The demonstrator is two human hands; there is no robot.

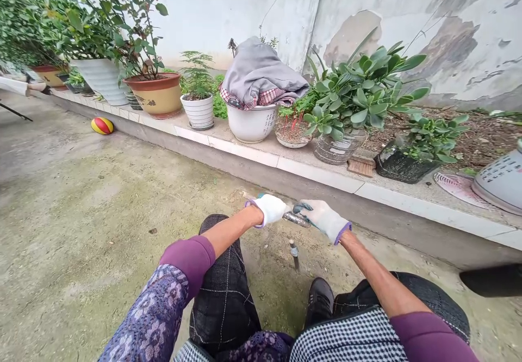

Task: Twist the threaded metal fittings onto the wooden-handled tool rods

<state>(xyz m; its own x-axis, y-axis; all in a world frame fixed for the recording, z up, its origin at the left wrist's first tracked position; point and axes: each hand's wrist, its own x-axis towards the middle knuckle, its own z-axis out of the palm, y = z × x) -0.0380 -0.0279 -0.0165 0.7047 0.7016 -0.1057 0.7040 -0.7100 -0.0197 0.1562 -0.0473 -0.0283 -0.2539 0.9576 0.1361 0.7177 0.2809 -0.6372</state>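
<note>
My left hand [271,210], in a white work glove with a purple cuff, is closed in front of my knee. What it grips is mostly hidden; a light, wood-coloured end [247,194] shows beyond its wrist. My right hand [324,218], gloved likewise with grey-green fingertips, is bent around the end of a short silvery metal tube [296,219] that lies between both hands. Below them a thin metal rod [294,254] with a pale collar stands upright from the ground.
A tiled ledge [261,154] runs across the front, bearing several potted plants, a cloth-draped white pot [250,123] and a brush [361,166]. A red and yellow ball [102,126] lies at the left. My dark shoe [320,299] is close to the rod.
</note>
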